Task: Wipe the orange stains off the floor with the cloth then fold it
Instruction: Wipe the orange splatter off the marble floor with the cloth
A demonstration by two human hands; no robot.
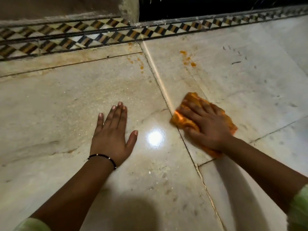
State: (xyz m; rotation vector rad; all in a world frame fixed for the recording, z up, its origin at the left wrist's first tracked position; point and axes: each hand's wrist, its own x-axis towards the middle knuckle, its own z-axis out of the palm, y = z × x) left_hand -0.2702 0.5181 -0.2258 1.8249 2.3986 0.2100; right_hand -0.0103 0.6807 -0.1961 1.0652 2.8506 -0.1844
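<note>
**Right hand presses the cloth to the marble, stains lie beyond it**

The right hand (206, 124) lies palm down on the orange cloth (183, 120), fingers spread and fairly straight across it, pressing it flat against the floor (66, 100). The cloth is bunched under the palm; its edges show past the fingertips, beside the thumb and behind the wrist. It sits across a dark joint (188, 147) between two marble slabs.

The left hand (111, 134) rests flat on the bare floor well apart from the cloth, fingers straight and close together, thumb spread out to the side, holding nothing. A thin black bracelet (103, 157) circles its wrist. Between the two hands a bright spot of reflected light (155, 137) glares on the polished stone.

Ahead of the right hand's fingertips, a cluster of orange stains (188, 59) marks the slab. A second, fainter scatter of orange drops (138, 63) lies ahead of the left hand, just across the joint from the first. Nothing stands between the cloth and either patch.

Farther on than the stains, a patterned border (66, 39) of dark and pale diamonds runs along the floor's edge, with a wall base (58, 10) behind it and a dark opening (200, 7) beyond the right hand. Small dark scuffs (236, 62) dot the slab to the right of the stains. Pale green sleeves (300, 210) show at the near edges.
</note>
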